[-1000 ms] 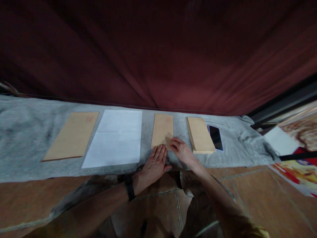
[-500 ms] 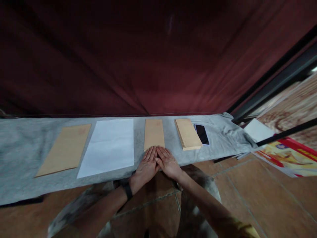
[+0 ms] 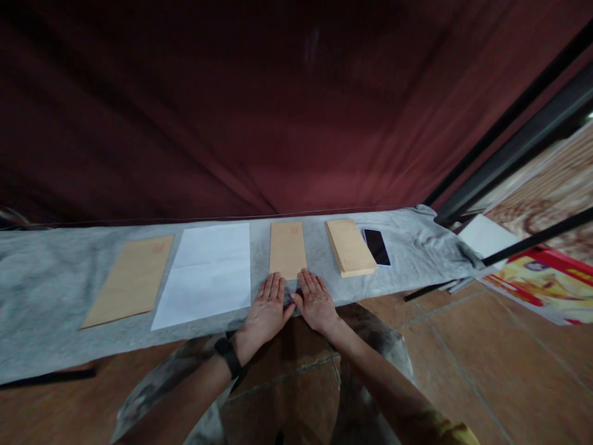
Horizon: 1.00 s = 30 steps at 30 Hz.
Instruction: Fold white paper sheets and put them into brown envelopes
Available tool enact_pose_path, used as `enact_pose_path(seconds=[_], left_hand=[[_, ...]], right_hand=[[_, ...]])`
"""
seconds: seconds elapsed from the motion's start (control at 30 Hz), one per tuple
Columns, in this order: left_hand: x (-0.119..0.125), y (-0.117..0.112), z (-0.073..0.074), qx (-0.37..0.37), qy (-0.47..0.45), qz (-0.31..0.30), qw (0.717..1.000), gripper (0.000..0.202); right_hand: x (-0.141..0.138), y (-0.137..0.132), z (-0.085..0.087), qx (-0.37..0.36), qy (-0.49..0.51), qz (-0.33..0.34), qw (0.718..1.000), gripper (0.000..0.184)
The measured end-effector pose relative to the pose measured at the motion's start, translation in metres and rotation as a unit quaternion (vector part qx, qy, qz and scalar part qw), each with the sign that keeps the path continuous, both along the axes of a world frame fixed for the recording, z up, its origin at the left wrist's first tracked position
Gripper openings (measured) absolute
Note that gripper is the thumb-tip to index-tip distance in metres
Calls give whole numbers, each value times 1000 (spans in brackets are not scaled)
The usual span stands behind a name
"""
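Note:
A brown paper envelope [image 3: 287, 247] lies flat in front of me, with a faint red mark near its far right corner. My left hand [image 3: 267, 311] rests flat at its near left corner, fingers stretched out, a dark band on the wrist. My right hand [image 3: 315, 303] lies flat at the near right corner, fingers also straight. A small gap parts the fingertips of the two hands. To the left is a white sheet of paper [image 3: 206, 275], and beyond it another brown envelope [image 3: 130, 279]. On the right sits a stack of brown envelopes [image 3: 351, 247].
A phone [image 3: 377, 247] lies beside the stack on the grey cloth [image 3: 417, 247] covering the narrow table. Behind hangs a dark red curtain [image 3: 296, 123]. At the right are a dark metal frame [image 3: 509, 139] and a red and yellow printed box [image 3: 542, 281] above the tiled floor.
My hands have moved apart sideways from fingertips touching, the left one leftward and the right one slightly rightward. The envelope between them has stayed in place.

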<state>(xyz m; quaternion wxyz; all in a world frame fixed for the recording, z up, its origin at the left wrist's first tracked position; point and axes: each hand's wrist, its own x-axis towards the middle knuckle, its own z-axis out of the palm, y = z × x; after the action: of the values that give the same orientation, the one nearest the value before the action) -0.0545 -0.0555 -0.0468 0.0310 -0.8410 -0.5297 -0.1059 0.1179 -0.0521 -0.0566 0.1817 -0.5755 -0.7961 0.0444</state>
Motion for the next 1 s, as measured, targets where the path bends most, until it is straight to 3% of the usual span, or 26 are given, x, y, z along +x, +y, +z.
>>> enact_pose_path(seconds=[0.2,0.5,0.67,1.0], left_hand=[[1,7,9,2,-8,-5,1000,47],[2,8,-7,-4,-2,-27,1000,57],[3,7,-7,-2,4,-38,999,57],[3,-1,-2,-5,4,31,1000,65]], right_hand=[[1,3,3,2,19,-6,1000,52],[-9,2,3,-13,38,89,995,56],[-1,4,0,-9,34,73,997,55],[9,0,6,0,31,38,999,52]])
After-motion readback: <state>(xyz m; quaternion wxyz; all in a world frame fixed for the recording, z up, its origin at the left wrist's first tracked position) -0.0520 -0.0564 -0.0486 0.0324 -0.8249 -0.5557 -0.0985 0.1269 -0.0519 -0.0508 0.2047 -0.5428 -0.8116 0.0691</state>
